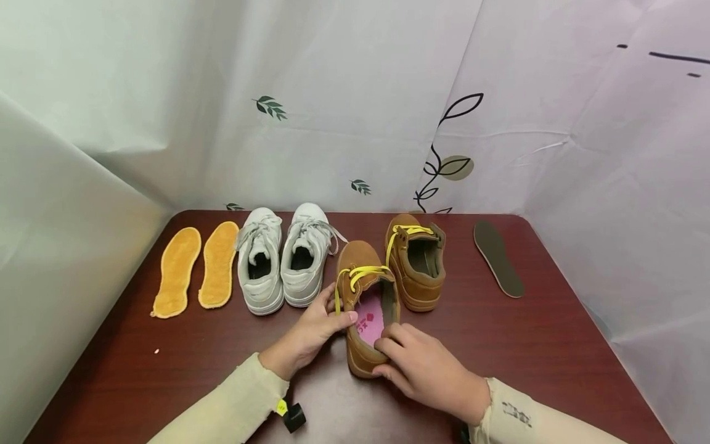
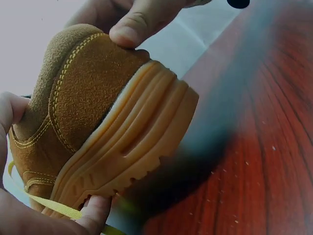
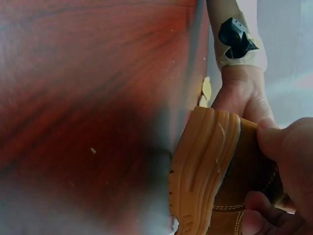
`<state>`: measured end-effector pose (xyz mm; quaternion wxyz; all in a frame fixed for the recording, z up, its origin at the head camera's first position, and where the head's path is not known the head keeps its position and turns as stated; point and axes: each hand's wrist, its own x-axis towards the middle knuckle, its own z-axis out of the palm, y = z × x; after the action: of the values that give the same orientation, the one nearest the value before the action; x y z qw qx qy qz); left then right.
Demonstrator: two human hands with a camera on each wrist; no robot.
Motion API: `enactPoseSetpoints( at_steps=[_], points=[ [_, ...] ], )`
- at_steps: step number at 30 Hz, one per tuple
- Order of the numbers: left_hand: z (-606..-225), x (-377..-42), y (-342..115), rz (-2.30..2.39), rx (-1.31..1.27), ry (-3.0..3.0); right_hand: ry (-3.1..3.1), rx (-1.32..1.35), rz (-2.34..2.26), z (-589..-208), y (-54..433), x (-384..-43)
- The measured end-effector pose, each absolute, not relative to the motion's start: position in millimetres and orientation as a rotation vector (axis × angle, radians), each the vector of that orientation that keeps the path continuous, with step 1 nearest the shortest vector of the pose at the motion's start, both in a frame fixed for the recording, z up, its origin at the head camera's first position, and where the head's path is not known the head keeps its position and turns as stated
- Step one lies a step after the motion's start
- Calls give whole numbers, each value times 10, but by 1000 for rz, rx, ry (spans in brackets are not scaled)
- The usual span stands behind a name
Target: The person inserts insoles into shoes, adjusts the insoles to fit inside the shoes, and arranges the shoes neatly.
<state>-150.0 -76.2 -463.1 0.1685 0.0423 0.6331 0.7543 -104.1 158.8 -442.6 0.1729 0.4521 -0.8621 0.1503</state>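
Gripping a brown shoe in both hands, dark-red table beneath, leaf-printed pale cloth behind.

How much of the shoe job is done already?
Done, it seems: a pink printed insole lies inside the tan suede shoe with yellow laces. In hand: the left hand holds that shoe's side while the right hand grips its heel. Probably still to do: the flat dark-olive insole and two fuzzy orange insoles lying on the glossy red-brown table.
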Motion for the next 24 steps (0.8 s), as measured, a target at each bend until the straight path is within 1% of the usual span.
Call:
enactPoseSetpoints(
  at_steps=[8,14,18,24],
  points=[
    [-4731,-1549,-738,2054,119,1880,-2441,1332,501,-4517,1569,-1084],
    [-4761,-1605,-775,1926,178,1979,-2462,1335,495,-4543,1580,-1117],
    [-4702,-1624,-827,1696,248,2251,-2461,1331,513,-4548,1578,-1121],
    [-4596,-1587,-892,1324,268,2582,-2494,1329,486,-4563,1524,-1099]
  ],
)
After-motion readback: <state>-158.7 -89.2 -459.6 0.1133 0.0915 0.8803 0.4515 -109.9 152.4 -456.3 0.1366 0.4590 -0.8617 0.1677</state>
